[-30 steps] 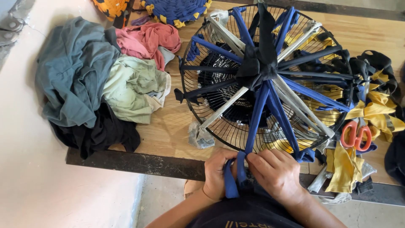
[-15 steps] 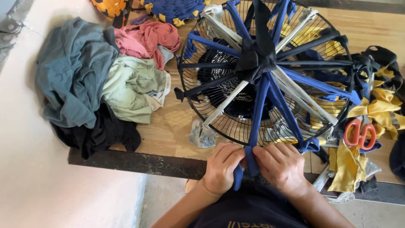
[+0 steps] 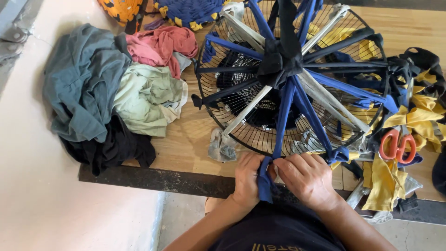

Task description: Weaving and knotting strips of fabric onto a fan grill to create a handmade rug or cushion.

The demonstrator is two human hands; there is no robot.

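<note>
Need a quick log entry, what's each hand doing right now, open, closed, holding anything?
Left hand: closed, pinching the blue fabric strip at the wire fan guard rim.
Right hand: closed on the same strip.

Blue strip [image 3: 265, 181], prev. gripped lower w/ its end below table edge [image 3: 153, 179], is now pinched higher at fan guard [image 3: 232, 125] rim; left hand [image 3: 247, 179] & right hand [image 3: 304, 179] are drawn closer together.
</note>
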